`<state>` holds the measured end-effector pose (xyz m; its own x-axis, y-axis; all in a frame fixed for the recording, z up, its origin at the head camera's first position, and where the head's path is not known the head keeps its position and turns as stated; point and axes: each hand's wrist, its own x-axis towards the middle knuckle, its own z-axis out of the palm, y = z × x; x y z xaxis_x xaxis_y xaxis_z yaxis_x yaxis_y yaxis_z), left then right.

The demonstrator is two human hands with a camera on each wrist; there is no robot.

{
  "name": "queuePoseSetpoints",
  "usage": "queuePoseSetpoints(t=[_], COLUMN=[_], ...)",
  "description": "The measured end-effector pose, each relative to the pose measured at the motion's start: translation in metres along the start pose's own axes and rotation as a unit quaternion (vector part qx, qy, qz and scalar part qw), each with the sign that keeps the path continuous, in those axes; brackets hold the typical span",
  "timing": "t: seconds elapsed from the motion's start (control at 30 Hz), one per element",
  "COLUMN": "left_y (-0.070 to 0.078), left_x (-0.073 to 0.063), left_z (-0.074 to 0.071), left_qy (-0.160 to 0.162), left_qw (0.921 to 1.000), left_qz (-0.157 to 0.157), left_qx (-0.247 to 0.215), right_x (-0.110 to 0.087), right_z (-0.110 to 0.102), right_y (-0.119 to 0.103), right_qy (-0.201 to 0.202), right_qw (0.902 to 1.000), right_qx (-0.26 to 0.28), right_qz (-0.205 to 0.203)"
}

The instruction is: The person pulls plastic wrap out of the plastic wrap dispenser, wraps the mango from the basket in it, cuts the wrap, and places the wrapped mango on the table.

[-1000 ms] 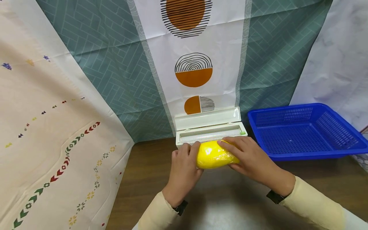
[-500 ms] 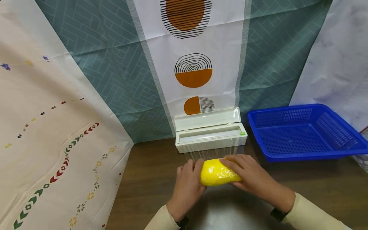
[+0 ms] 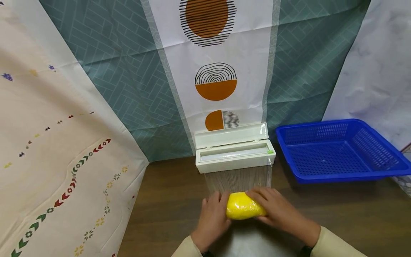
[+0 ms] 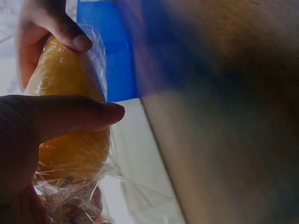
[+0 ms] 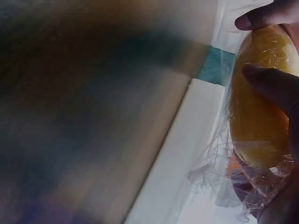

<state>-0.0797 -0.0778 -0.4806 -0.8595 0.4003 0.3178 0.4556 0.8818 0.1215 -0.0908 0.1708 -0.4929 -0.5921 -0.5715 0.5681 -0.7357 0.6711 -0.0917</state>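
Note:
A glossy, mango-shaped yellow fruit, covered in cling film, is held between both hands above the table. My left hand grips its left end, and my right hand grips the right end. From the fruit a stretched sheet of cling film runs back to the white cling film dispenser, whose lid stands up and whose roll shows inside. In the left wrist view the left thumb lies across the fruit, with bunched film below it. The right wrist view has the right thumb pressing on the fruit.
A blue plastic basket stands right of the dispenser, near the back of the brown wooden table. A patterned cloth hangs behind, and a cream cloth covers the left side.
Both hands have drawn the wrapped fruit away from the dispenser, toward the person. More cling film now stretches between the fruit and the dispenser.

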Motion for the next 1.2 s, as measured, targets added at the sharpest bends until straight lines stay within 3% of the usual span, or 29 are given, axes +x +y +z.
queuePoseSetpoints(t=[0.2,0.4,0.87,1.03,1.2], left_y=[-0.003,-0.006,-0.005,0.0,0.003], left_x=[-0.004,-0.003,0.007,0.011,0.016], left_z=[0.021,0.036,0.043,0.042,0.043], left_qy=[0.008,-0.009,-0.062,-0.035,-0.024], left_qw=[0.9999,0.9992,0.9939,0.9965,0.999], left_qz=[-0.007,-0.026,-0.069,-0.034,0.007], left_qx=[-0.012,-0.03,-0.06,-0.068,-0.038], right_x=[-0.007,-0.01,-0.002,0.003,0.008], right_z=[0.017,0.029,0.029,0.03,0.031], right_y=[-0.001,0.0,0.008,0.015,0.021], right_qy=[-0.001,-0.021,-0.117,-0.133,-0.147], right_qw=[0.9998,0.9991,0.9896,0.9863,0.9816], right_qx=[0.013,0.014,0.039,0.046,0.07], right_qz=[0.013,0.033,0.075,0.086,0.1])
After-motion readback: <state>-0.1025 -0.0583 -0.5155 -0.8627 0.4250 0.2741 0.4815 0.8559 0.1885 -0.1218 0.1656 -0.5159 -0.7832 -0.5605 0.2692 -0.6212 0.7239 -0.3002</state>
